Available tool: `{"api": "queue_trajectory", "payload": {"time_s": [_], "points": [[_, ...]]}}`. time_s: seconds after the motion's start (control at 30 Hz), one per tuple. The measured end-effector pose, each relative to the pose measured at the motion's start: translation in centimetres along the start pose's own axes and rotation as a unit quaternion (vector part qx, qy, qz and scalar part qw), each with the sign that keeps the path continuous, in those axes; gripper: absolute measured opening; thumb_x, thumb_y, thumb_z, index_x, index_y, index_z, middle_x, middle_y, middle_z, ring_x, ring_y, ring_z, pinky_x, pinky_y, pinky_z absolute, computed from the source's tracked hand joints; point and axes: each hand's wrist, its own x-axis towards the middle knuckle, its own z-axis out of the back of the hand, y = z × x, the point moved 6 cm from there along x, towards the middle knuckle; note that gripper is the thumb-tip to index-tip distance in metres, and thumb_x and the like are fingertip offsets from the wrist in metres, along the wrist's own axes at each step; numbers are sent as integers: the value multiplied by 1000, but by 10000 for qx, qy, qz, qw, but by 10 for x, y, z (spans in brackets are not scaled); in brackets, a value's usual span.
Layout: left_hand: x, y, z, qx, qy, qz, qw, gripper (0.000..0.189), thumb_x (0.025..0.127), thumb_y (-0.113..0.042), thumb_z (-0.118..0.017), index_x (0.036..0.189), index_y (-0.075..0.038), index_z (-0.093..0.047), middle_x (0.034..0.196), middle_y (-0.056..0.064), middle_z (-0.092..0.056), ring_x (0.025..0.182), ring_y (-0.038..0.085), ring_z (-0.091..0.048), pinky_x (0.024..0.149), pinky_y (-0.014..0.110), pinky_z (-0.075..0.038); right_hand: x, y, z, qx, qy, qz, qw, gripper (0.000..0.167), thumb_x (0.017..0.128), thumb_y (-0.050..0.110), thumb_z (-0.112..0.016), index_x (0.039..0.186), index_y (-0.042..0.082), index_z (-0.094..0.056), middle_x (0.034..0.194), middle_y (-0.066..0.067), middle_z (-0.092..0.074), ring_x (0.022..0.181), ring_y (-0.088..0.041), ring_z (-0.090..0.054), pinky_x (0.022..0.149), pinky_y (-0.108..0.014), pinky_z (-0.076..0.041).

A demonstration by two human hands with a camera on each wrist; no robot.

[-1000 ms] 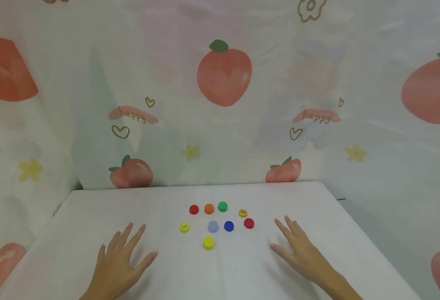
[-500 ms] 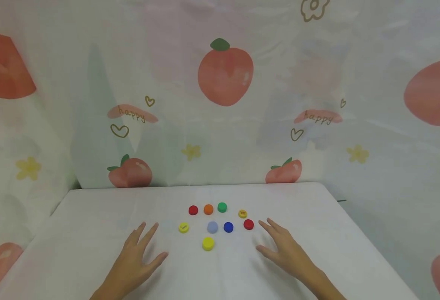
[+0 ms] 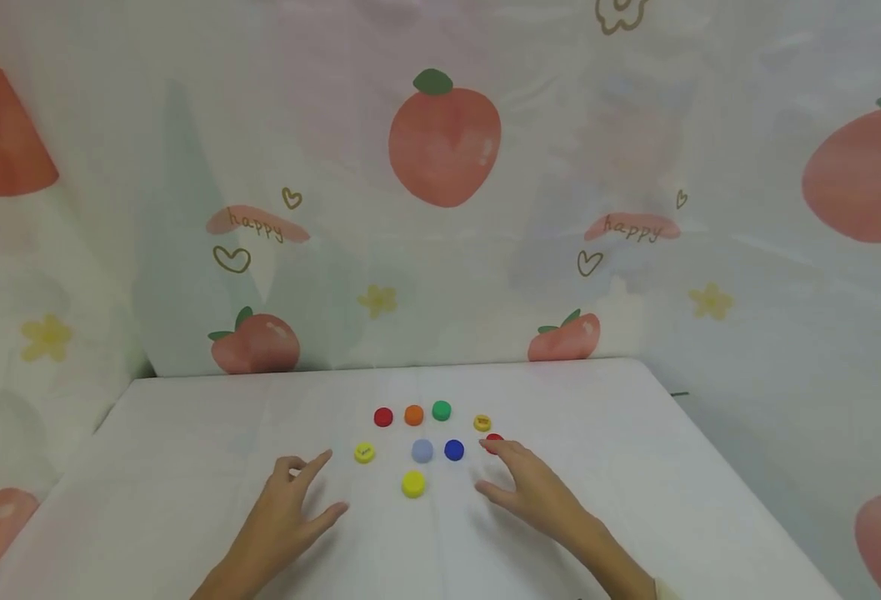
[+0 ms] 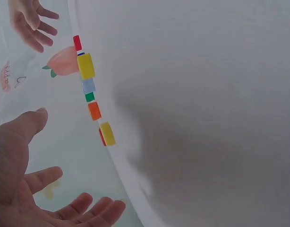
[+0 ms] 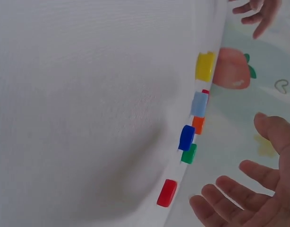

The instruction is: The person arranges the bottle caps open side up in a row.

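Observation:
Small round plastic bottle caps lie loosely grouped on the white table. At the back are a red cap (image 3: pixel 383 417), an orange cap (image 3: pixel 413 415), a green cap (image 3: pixel 442 410) and a golden-yellow cap (image 3: pixel 482 422). Before them lie a printed yellow cap (image 3: pixel 364 452), a light blue cap (image 3: pixel 422 451), a dark blue cap (image 3: pixel 453 450) and a second red cap (image 5: pixel 167 193); a plain yellow cap (image 3: pixel 413 484) is frontmost. My left hand (image 3: pixel 282 508) hovers left of the printed cap, holding nothing. Also holding nothing, my right hand (image 3: pixel 533 496) partly hides the second red cap in the head view.
The white-covered table (image 3: pixel 177 467) ends against a hanging cloth (image 3: pixel 335 167) printed with peaches, flowers and "happy". The cloth also runs along the left and right sides.
Both hands have moved inward toward the caps, the right one until its fingers overlap the right-hand red cap. Some left fingers have bent. The caps stay in place; the view shifts slightly.

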Motion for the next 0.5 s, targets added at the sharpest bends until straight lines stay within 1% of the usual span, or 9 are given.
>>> {"api": "queue_trajectory", "payload": {"time_s": [0.07,0.2,0.3,0.4,0.5], "points": [[1,-2,-2,43,91,60,9999,68,73,-40,-79,131,-13,-56,106,11,-47,88,23,-50,74,35,-50,3,3,-5,120,88,9,9999,54,82,33,-73,128,11,-55,120,-6,-57,108,-25,-56,86,-42,-49],[4,-7,-8,80,213,76,9997,68,73,-41,-79,130,-12,-56,104,10,-48,88,21,-50,75,35,-51,7,10,-13,344,228,106,9991,51,83,32,-73,126,9,-57,110,-6,-58,96,-22,-60,76,-34,-53],[9,-11,-12,16,181,0,9998,73,73,-42,-79,133,-11,-52,108,12,-48,89,21,-52,75,35,-53,10,14,-15,420,286,148,9986,49,83,31,-73,125,9,-57,108,-6,-59,95,-21,-60,75,-31,-53],[14,-15,-14,-71,117,-109,9998,75,74,-41,-79,135,-10,-49,111,13,-47,87,21,-54,72,32,-53,13,17,-18,487,344,170,9981,49,83,31,-72,124,9,-57,107,-5,-60,95,-20,-60,74,-31,-53],[17,-20,-17,-123,207,-139,9996,73,75,-41,-78,135,-11,-50,110,12,-48,84,20,-55,69,32,-52,16,19,-22,594,402,194,9972,49,84,32,-72,124,9,-57,108,-5,-59,95,-19,-60,75,-30,-53]]}}
